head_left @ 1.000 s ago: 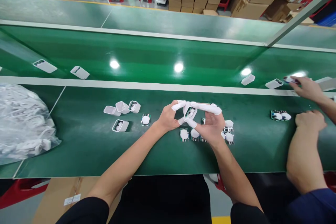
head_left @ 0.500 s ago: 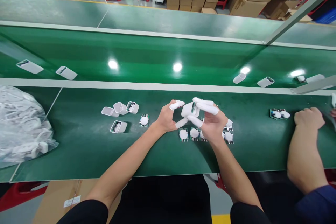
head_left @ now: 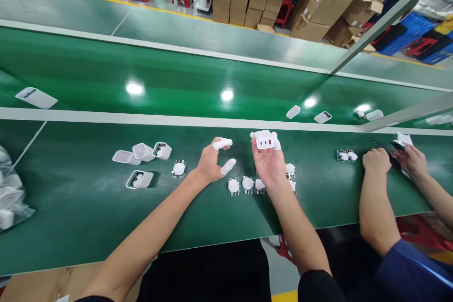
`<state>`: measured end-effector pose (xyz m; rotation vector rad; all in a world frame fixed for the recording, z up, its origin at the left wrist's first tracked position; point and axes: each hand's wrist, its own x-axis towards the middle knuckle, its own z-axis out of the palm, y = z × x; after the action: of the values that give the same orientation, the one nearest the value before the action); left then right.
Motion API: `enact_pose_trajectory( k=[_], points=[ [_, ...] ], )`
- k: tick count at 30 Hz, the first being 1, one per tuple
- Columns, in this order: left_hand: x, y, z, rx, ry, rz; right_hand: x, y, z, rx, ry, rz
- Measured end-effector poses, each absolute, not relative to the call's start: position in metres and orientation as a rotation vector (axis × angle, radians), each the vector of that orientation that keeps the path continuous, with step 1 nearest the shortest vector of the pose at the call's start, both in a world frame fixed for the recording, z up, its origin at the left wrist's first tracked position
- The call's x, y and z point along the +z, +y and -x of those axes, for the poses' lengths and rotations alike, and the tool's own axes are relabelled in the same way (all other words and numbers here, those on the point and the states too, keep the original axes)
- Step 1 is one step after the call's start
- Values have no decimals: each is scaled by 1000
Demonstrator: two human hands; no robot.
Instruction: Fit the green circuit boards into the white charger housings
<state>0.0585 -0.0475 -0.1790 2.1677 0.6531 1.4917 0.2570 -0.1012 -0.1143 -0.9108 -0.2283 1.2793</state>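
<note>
A white charger housing [head_left: 264, 140] with a row of ports, one of them red, rests in the fingers of my right hand [head_left: 269, 163], palm turned up. White finger cots cover my fingertips. My left hand [head_left: 211, 161] is apart from it, thumb and forefinger spread with nothing between them. Below the hands lie several circuit boards [head_left: 247, 183] with round white tops, partly hidden by my right wrist. A single circuit board [head_left: 179, 168] sits left of my left hand. Further left stand white housings [head_left: 142, 152], some with parts inside, one [head_left: 139, 180] nearer me.
A clear bag of white parts [head_left: 12, 193] lies at the left. Beyond a pale rail, white housings [head_left: 37, 97] lie on the green belt [head_left: 184, 80]. At right, a co-worker's hands [head_left: 377, 161] work beside more boards [head_left: 346, 155]. A metal post [head_left: 375, 33] slants overhead.
My left hand has let go of the housing. My right hand has turned palm up, and the housing's port face now shows. The view has shifted to the right.
</note>
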Motion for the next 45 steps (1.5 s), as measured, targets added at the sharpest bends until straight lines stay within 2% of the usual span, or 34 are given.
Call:
enact_pose_trajectory(
  k=[6, 11, 17, 24, 30, 36, 45],
  points=[
    [-178, -47, -60, 1526, 640, -2171, -126, -102, -257, 1172, -432, 978],
    [-177, -47, -60, 1538, 694, -2104, -127, -75, -268, 651, -1054, 1299],
    [-179, -46, -61, 1554, 734, -2001, -115, 8, -293, 452, -1498, 1478],
    [-178, -48, -63, 1583, 739, -2004, -134, 66, -300, 299, -1711, 1698],
    [-181, -47, -69, 1567, 812, -1986, -110, 51, -351, 100, -1700, 1887],
    [-183, -46, -72, 1473, 937, -2005, -91, 29, -383, 344, -1657, 2079],
    [-185, -50, -77, 1082, 1031, -2269, -118, -61, -262, 687, -1652, 1685]
  ],
)
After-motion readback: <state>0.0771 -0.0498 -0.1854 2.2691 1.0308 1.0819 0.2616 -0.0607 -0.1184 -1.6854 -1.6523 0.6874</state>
